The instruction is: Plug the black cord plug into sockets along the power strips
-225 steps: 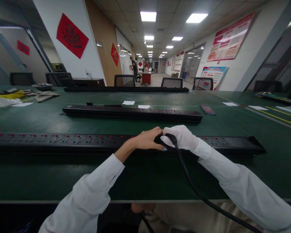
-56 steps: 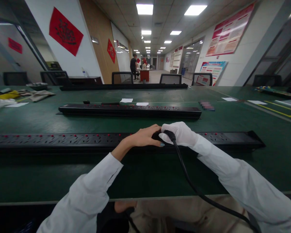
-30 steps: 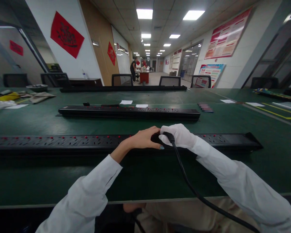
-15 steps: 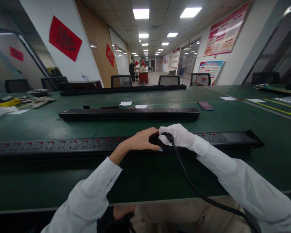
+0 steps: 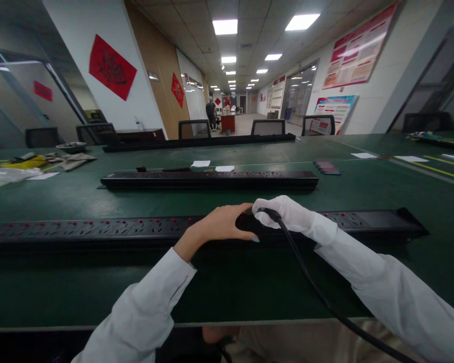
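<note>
A long black power strip (image 5: 128, 231) with a row of sockets and small red buttons lies across the near part of the table. My bare left hand (image 5: 217, 225) spans it, fingers over the far side and thumb along the near side. Gloved in white, my right hand (image 5: 287, 214) is closed on a black plug (image 5: 271, 214) at the strip's face, just right of my left hand. From it a thick black cable (image 5: 310, 282) runs down to the lower right. The plug's front end is hidden by my glove, so I cannot tell whether it sits in a socket.
A second black power strip (image 5: 212, 181) lies parallel farther back, with white paper slips (image 5: 225, 168) behind it. Long black bars (image 5: 200, 143) lie along the table's far side. A bowl (image 5: 71, 147) and a yellow item (image 5: 26, 161) are at left. A person (image 5: 211, 113) stands far away.
The whole view has shifted slightly, so things appear a little farther right. Both hands keep the same hold on the power strip and the plug.
</note>
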`<state>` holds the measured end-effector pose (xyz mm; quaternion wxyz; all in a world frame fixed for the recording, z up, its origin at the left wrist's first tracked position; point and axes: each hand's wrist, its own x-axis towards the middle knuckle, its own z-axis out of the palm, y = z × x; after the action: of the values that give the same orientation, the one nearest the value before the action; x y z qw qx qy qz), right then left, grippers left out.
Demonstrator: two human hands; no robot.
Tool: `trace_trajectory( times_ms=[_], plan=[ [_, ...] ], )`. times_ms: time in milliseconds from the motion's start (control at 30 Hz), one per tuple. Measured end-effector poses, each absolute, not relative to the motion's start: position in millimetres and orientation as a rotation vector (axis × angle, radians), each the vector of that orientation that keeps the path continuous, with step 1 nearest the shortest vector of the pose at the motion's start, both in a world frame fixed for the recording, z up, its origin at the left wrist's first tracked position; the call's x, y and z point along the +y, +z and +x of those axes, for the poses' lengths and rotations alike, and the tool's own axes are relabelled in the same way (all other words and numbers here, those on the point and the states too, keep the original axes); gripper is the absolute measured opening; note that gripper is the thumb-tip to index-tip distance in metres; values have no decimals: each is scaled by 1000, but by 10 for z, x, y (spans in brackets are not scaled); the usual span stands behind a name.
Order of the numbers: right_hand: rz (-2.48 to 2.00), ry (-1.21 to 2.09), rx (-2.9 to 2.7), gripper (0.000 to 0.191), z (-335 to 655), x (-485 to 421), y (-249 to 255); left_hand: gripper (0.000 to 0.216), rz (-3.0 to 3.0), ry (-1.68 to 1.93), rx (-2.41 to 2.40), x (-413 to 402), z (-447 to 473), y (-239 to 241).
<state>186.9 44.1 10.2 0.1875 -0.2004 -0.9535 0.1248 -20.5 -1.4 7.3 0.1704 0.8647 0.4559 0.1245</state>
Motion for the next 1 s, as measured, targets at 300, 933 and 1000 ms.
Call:
trace_trajectory(
  times_ms=[300,933,1000],
  plan=[
    [-566,566,-2754,21,1944,507,200,83,2586,291,1315,-17,-195,62],
    [-594,631,-2725,27,1982,555,160,78,2597,249,1333,-11,-160,73],
    [-620,516,-2706,24,1982,539,143,78,2598,258,1324,-7,-161,67]
  ],
)
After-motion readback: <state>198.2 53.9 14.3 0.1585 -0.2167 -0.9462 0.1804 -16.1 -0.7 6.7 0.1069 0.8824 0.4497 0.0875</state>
